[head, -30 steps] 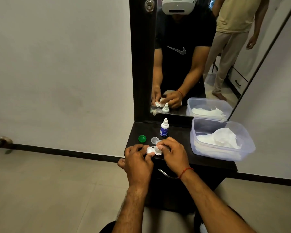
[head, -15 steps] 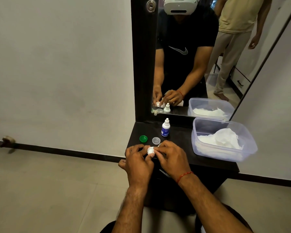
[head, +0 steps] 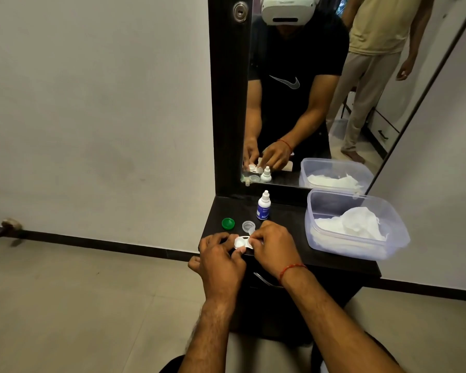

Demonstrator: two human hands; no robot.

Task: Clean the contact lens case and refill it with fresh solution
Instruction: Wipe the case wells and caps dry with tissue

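While both hands pinch the lens case (head: 243,242) at the counter's (head: 288,227) front-left edge, my left hand (head: 221,261) curls round its left end. My right hand (head: 275,249) nips the right end. The left well faces up, uncovered. I cannot tell whether a tissue scrap sits under my right fingers.

Note for wiping: brace with the left hand, work each well rim to centre, and avoid bare fingertips inside.

- Clear cap (head: 248,226): just behind the case.
- Green cap (head: 228,223): nearer the left edge.
- Solution bottle (head: 263,207): upright, further back.
- Tissue tub (head: 361,250): right edge.
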